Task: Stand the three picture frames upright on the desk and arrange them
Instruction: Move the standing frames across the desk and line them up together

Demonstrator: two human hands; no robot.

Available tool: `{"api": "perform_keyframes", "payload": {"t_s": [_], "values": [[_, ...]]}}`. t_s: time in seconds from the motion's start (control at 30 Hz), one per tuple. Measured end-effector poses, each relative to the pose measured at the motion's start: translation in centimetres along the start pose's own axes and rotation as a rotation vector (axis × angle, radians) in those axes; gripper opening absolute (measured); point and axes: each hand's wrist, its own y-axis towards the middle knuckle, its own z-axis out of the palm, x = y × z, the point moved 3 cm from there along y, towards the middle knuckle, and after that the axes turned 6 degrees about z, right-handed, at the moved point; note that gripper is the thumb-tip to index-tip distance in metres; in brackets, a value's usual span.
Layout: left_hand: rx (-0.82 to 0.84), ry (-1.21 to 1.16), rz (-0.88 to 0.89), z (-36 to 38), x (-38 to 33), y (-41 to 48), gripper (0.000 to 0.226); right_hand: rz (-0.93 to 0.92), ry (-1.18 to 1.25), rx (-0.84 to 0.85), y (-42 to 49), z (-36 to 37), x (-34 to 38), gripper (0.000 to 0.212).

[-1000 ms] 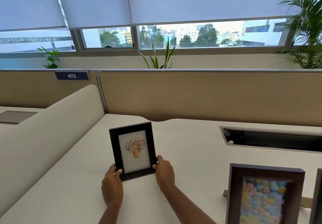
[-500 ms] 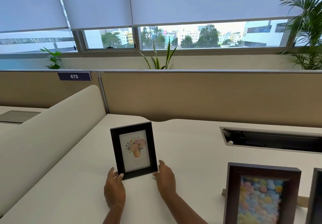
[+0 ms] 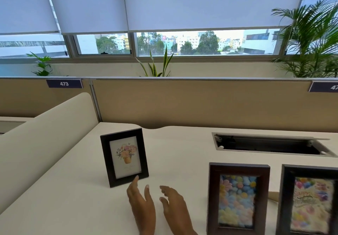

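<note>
Standing upright on the desk: small flower frame, middle frame, right frame. Left hand and right hand empty, fingers loosely spread, just beside the small frame. Risk: a brushing fingertip could topple it. Desk cable slot: contents dark, indiscernible.

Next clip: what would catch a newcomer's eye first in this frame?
Three upright picture frames on the cream desk: the flower-pot frame alone at left, the pastel-flower frame and the birthday frame side by side at lower right. Both hands hover open just in front of the left one, the left hand nearest it, the right hand beside.
</note>
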Motion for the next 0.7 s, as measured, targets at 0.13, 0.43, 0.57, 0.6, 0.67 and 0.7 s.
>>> {"api": "perform_keyframes", "payload": {"t_s": [0.13,0.43,0.57,0.6,0.67,0.7], "values": [[0.15,-0.097,0.12,2.6,-4.2,-2.2,0.028,-0.309,-0.112,-0.325,-2.2,-6.2,1.1,0.026],[0.519,-0.038,0.568,5.7,-8.5,-8.5,0.028,-0.445,-0.104,-0.793,-6.8,-17.0,-3.1,0.04],[0.575,0.012,0.608,5.8,-7.2,-9.7,0.025,-0.277,0.053,-0.871,-7.9,-17.9,-6.4,0.054],[0.586,0.03,0.608,5.8,-6.9,-9.8,0.023,-0.231,0.083,-0.862,-8.1,-17.7,-7.3,0.059],[0.622,0.065,0.596,5.8,-6.2,-10.1,0.018,-0.11,0.153,-0.813,-8.3,-16.8,-9.3,0.071],[0.643,0.074,0.582,5.8,-5.9,-10.1,0.016,-0.041,0.194,-0.783,-8.4,-16.5,-10.3,0.069]]}}
